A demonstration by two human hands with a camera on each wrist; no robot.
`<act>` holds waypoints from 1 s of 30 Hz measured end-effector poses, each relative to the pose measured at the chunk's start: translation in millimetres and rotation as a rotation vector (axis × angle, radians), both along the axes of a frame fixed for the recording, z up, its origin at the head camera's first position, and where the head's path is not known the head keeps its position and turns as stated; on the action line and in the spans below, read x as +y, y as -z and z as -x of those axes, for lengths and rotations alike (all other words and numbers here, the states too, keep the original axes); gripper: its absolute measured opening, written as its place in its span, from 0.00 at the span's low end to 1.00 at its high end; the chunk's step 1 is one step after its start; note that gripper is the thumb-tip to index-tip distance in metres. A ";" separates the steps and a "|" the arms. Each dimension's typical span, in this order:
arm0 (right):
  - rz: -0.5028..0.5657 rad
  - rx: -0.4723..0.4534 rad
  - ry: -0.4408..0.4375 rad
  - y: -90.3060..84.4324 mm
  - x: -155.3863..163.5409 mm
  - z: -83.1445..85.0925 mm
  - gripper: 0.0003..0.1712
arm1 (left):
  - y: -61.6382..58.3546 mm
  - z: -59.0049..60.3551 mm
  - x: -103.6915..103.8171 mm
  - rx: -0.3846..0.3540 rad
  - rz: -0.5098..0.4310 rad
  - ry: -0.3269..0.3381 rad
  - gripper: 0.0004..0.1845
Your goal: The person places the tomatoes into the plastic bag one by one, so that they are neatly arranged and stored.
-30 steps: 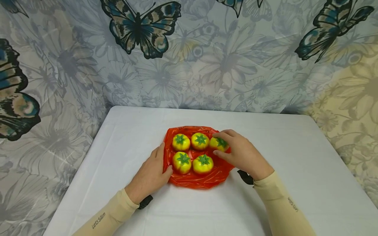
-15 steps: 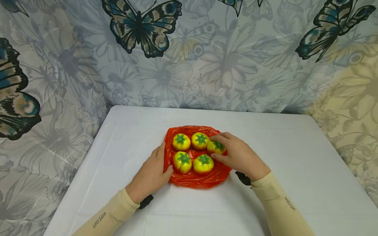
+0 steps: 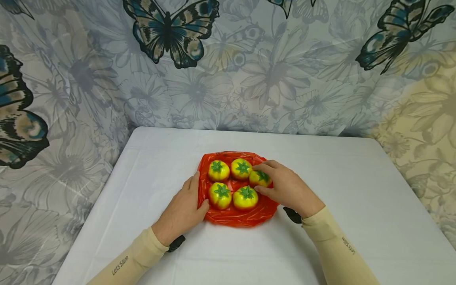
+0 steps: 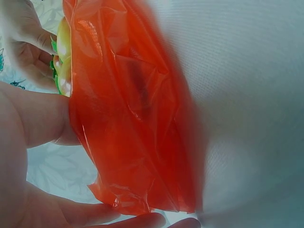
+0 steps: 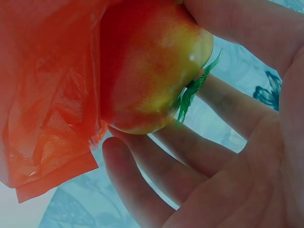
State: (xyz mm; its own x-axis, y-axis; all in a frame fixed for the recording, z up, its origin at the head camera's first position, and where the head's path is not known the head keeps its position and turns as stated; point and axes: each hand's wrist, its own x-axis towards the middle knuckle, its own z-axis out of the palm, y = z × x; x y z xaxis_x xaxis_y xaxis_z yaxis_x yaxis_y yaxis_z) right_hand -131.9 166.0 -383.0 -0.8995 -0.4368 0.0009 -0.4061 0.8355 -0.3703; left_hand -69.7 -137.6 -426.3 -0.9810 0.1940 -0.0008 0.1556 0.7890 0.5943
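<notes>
We see a red plastic bag [image 3: 238,213] lying flat near the middle of the white surface [image 3: 356,190], with five yellow tomatoes on it, each topped by a green calyx; three sit in the far row and two in the near row. Our right hand [image 3: 288,188] is on the rightmost tomato of the far row [image 3: 259,178]; its fingers [image 3: 268,164] curl over the top while the thumb comes in from the near side, so the fruit is held between them; in the right wrist view the same tomato [image 5: 152,71] shows a reddish-yellow flank against the bag [image 5: 47,95], with our fingers [image 5: 156,175] cupped about it. Our left hand [image 3: 183,208] lies at the bag's left edge; the fingers stretch forward along the rim and the thumb presses at the plastic beside the near-left tomato [image 3: 219,195]; in the left wrist view the bag [image 4: 133,118] fills the middle, crumpled, our thumb [image 4: 42,118] touching its edge; we cannot tell whether plastic is pinched there. The other tomatoes, far-left [image 3: 218,170], far-middle [image 3: 241,169] and near-right [image 3: 245,198], sit untouched, close together. Behind the surface hangs a curtain printed with butterflies and flowers [image 3: 228,59]; both arms wear beige sleeves [image 3: 335,249].
</notes>
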 end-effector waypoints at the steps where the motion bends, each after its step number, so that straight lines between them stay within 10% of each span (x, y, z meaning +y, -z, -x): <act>1: -0.002 0.000 0.000 0.2 0.0 0.1 0.34 | -0.2 -0.1 0.1 -0.002 -0.001 -0.001 0.49; 30: -0.016 -0.085 -0.027 7.6 2.1 5.3 0.34 | -0.5 -1.7 2.0 -0.017 0.022 -0.005 0.49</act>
